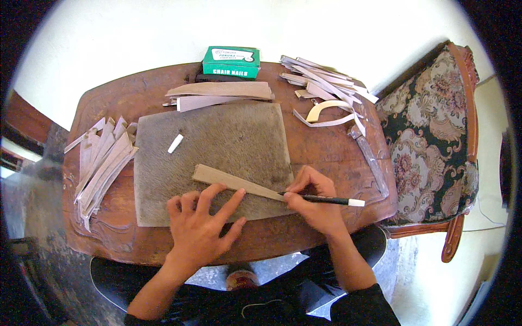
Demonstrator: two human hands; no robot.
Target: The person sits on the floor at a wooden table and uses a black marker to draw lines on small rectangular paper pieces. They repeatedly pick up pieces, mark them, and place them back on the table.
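Note:
A tapered, brownish-grey strip (234, 180) lies slantwise on a worn grey-brown mat (163, 201), its wide end to the left. With fingers spread, my left hand (201, 223) rests on the mat, fingertips touching the strip's lower edge. My right hand (315, 201) grips a black marker pen (331, 200) with a white end; the tip meets the strip near its narrow right end. Whether it has left a mark is too small to tell. A white pen cap (175, 143) lies apart on the mat's upper left.
The mat lies on a carved brown wooden table (261, 244). Bundled strips (106, 160) sit at left, flat strips (217, 89) behind the mat. A green-and-white box (231, 61) stands at the back. Loose strips (321, 79) and a yellow curved piece (326, 110) are right. A flowered chair (435, 136) adjoins the table.

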